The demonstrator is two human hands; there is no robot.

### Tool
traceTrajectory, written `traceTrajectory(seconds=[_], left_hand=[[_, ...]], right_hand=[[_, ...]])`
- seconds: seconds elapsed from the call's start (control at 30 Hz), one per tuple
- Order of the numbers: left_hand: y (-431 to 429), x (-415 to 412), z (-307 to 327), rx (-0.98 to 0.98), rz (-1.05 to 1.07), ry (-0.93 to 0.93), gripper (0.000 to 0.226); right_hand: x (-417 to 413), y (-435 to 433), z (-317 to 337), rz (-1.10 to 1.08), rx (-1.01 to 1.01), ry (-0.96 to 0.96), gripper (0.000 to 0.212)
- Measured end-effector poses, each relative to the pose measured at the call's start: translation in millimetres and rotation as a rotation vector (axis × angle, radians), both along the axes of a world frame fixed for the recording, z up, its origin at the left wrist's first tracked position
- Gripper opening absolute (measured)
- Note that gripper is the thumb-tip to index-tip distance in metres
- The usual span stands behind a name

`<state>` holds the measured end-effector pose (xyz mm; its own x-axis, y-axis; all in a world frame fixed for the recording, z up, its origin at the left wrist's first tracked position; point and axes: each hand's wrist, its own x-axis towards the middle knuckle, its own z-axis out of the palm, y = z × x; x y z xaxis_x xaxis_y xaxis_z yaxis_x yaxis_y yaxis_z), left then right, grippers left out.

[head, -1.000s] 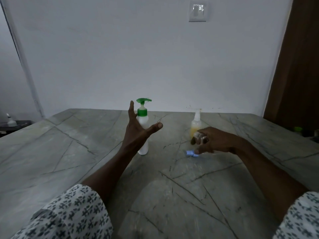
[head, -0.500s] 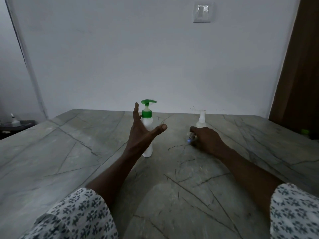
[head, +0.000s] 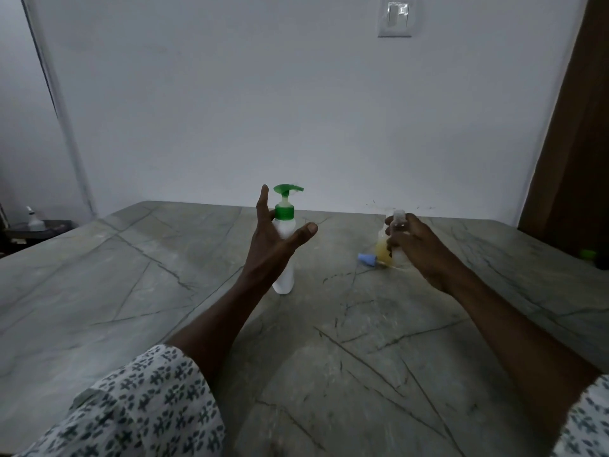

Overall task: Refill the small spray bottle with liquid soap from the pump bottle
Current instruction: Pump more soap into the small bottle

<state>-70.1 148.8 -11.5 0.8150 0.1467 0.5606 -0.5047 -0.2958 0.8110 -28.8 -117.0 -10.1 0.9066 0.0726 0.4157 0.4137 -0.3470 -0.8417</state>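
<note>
Right now the left hand (head: pixel 276 240) is spread open, thumb out, just in front of the upright pump bottle (head: pixel 285 279) on the table (head: pixel 131 291). The right hand (head: pixel 416 247) grips the uncapped small spray bottle (head: pixel 399 222); a blue cap (head: pixel 366 258) lies beside it.

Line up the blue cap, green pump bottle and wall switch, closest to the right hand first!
1. Blue cap, on the table just left of the right hand.
2. Green pump bottle, standing farther left.
3. Wall switch, high on the far wall.
</note>
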Motion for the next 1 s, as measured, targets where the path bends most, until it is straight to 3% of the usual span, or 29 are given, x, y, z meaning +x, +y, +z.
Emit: traceTrajectory(seconds=[0.27, 0.5, 0.67, 0.8, 1.0], left_hand=[[1.0, -7.9, 4.1, 0.141, -0.009, -0.071, 0.117], [3.2, -5.4, -1.4, 0.172, -0.023, -0.132, 0.116], [2.8, -1.3, -6.5, 0.251, 0.062, -0.298, 0.122], [-1.0, -4.4, -2.9, 0.307, 0.087, -0.373, 0.114], [-2.5, -5.2, 0.0, 0.341, 0.035, -0.337, 0.113]], right_hand=[[-32.1, 35.9, -5.2, 0.314, 0.16, 0.04, 0.046], [-36.5, 64.0, -19.7, 0.197, -0.066, -0.025, 0.027], [-42.7, 71.0, -14.9, 0.092, -0.117, -0.091, 0.03], [-49.4, 80.2, 13.5, 0.049, -0.113, -0.221, 0.037], [-52.7, 97.5, 36.3, -0.052, -0.195, -0.33, 0.041]])
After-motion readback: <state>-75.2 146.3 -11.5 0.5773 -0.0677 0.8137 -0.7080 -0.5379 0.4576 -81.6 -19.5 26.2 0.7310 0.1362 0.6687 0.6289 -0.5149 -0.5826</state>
